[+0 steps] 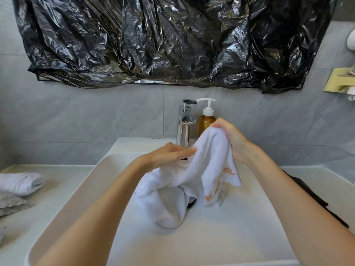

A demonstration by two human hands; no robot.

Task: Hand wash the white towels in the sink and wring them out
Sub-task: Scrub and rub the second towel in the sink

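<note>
We lift the white towel (192,175) over the sink (240,237) (for dripping, probably): right hand (228,137) pinches its top, left hand (169,154) fingers (187,151) lie straight together against it.

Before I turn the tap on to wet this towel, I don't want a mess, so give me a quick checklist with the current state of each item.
1. White towel over the sink: ok, its lower end rests in the basin.
2. Right hand grips the top edge: ok.
3. Left hand steadying the towel: ok, fingers straight against it.
4. Faucet within reach: ok, just behind the hands.
5. Drain clear: cannot tell, the towel covers it.
6. Soap bottle upright: ok.
</note>
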